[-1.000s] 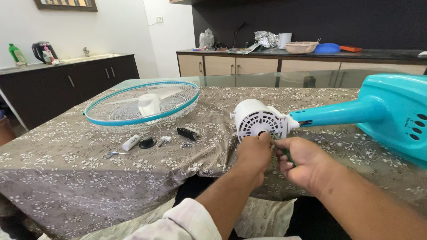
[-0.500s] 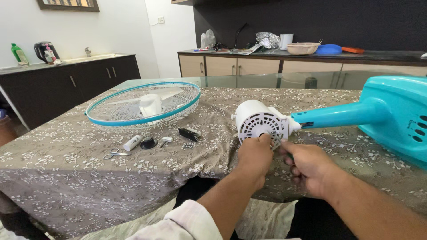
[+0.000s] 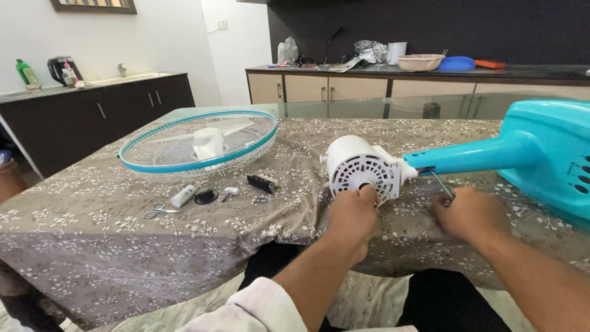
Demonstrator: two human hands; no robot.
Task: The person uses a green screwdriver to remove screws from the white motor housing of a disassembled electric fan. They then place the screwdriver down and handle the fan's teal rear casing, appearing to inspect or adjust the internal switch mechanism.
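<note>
The left hand (image 3: 353, 215) pressed against the white motor housing (image 3: 361, 169), which lay on the table (image 3: 92, 246) right of the fan guard (image 3: 196, 141). The right hand (image 3: 470, 215) gripped a thin screwdriver (image 3: 441, 183) beside the housing. If that steadying hand eased, the housing could roll and the tip might slip.

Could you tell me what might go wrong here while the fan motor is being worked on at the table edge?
The motor housing lies near the table edge, steadied only by the left hand; it could roll off. The screwdriver in the right hand might slip toward the fingers. The small parts and scissors lie loose on the patterned cloth, so they could be lost or knocked off.
</note>
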